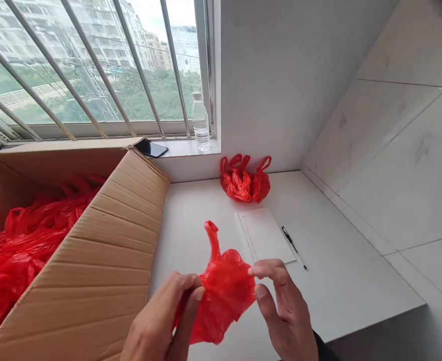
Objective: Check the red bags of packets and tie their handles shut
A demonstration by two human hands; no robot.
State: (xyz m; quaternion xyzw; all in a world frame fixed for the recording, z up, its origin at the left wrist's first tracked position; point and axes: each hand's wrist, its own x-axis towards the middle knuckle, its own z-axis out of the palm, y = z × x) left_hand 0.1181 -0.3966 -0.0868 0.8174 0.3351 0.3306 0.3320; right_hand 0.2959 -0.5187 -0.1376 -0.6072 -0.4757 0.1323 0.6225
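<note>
Both of my hands hold one red plastic bag (223, 291) above the white counter (341, 281), near its front edge. My left hand (164, 321) is closed, with thumb and fingers pinching the bag's left side. My right hand (283, 306) pinches the bag's right edge between thumb and forefinger, its other fingers loosely spread. One handle loop of the bag sticks up. Just left of my hands stands a large open cardboard box (104, 260) with several red bags (21, 235) heaped inside.
Knotted red bags (244, 181) lie at the back of the counter by the wall. A white notepad (264, 234) and a black pen (293, 246) lie behind my hands. On the window ledge are a water bottle (200, 122) and a dark phone (152, 148). Tiled wall rises at right.
</note>
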